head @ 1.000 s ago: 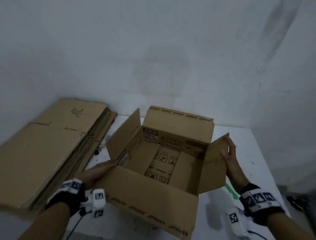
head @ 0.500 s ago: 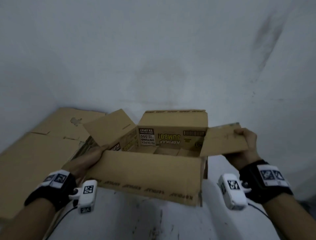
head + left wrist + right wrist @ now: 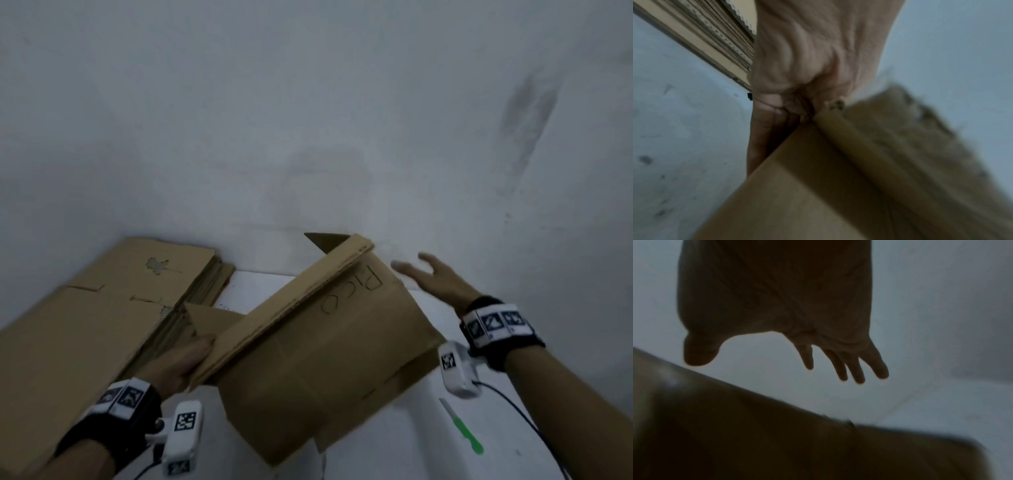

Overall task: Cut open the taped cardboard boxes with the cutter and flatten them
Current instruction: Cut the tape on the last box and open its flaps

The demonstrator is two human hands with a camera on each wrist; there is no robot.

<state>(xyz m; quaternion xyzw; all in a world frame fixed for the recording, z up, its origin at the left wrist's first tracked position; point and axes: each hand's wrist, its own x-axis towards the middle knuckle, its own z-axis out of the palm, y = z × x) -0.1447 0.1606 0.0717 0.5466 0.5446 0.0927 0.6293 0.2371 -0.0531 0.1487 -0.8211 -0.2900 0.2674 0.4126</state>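
A brown cardboard box (image 3: 329, 349), folded nearly flat, tilts up above the white table with handwriting on its upper face. My left hand (image 3: 178, 363) grips its left edge, fingers curled round the cardboard (image 3: 859, 162) in the left wrist view. My right hand (image 3: 431, 277) hovers spread and empty just past the box's upper right corner, touching nothing; the right wrist view shows its fingers (image 3: 842, 368) straight above the dark cardboard (image 3: 756, 434). A green-handled cutter (image 3: 462, 428) lies on the table at the lower right.
A stack of flattened cardboard boxes (image 3: 85, 325) lies along the left, against the wall. The white table (image 3: 394, 455) ends at a white wall (image 3: 308, 137) behind. Cables run from both wrist cameras over the table.
The open box has been lifted, turned and collapsed nearly flat. My right hand let go of the right flap and now spreads in the air; my left hand kept its grip.
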